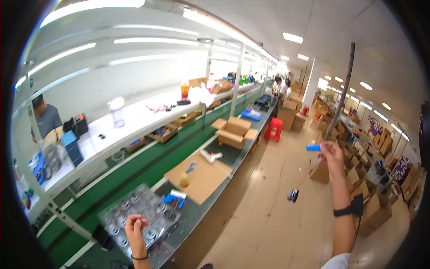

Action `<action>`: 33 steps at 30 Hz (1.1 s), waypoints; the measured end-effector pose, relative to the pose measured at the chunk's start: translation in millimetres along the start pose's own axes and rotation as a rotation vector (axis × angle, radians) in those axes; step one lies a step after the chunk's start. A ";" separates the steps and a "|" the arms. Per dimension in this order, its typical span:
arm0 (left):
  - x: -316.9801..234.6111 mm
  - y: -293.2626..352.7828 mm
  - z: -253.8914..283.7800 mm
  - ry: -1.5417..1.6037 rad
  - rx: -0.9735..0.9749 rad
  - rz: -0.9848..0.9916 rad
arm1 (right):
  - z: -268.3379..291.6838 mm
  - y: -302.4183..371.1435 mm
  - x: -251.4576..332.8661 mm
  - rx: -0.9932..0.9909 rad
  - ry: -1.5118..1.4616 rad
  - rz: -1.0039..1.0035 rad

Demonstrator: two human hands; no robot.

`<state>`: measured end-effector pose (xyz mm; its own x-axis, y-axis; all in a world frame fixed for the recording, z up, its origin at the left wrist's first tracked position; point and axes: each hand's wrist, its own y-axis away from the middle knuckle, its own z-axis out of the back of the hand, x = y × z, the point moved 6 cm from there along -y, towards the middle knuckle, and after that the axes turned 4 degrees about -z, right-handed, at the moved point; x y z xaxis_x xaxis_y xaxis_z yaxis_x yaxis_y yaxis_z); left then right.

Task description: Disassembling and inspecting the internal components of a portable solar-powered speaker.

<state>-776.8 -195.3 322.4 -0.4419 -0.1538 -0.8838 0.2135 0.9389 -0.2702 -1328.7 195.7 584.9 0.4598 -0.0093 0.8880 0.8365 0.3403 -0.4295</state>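
Pinching flat blue rectangular piece (313, 148) by one end in my right hand (332, 154), right of grey counter (191, 214), likely keeping its length exposed. Left hand (136, 225) curled above clear plastic tray (144, 209); whether gripping anything, can't tell.

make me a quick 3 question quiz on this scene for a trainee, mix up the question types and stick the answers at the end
1. Which hand holds the small blue piece?
2. True or false: the open cardboard box stands on the floor.
3. Which of these is nearest the left hand?
a) red stool
b) clear plastic tray
c) dark pole

Key:
1. The right hand, pinching it between thumb and fingers.
2. False: the open cardboard box stands on the dark worktop.
3. b
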 end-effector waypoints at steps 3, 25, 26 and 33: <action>30.9 -41.8 -83.4 0.047 -0.028 0.011 | 23.4 -71.0 -9.9 -0.018 -0.080 0.035; 203.6 -265.6 -808.4 -0.367 0.411 -0.476 | 260.1 -680.3 -345.2 0.076 -0.085 0.045; 201.6 -286.6 -823.6 -0.368 0.372 -0.488 | 270.3 -712.8 -356.8 0.059 -0.052 0.034; 196.2 -430.0 -915.4 -0.596 -0.028 -1.002 | 310.5 -929.8 -461.9 0.044 -0.005 0.038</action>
<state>-1753.0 -347.2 614.8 0.0792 -0.9438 -0.3210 -0.0218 0.3203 -0.9471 -2411.4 175.5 625.1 0.4896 0.0095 0.8719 0.8044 0.3811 -0.4558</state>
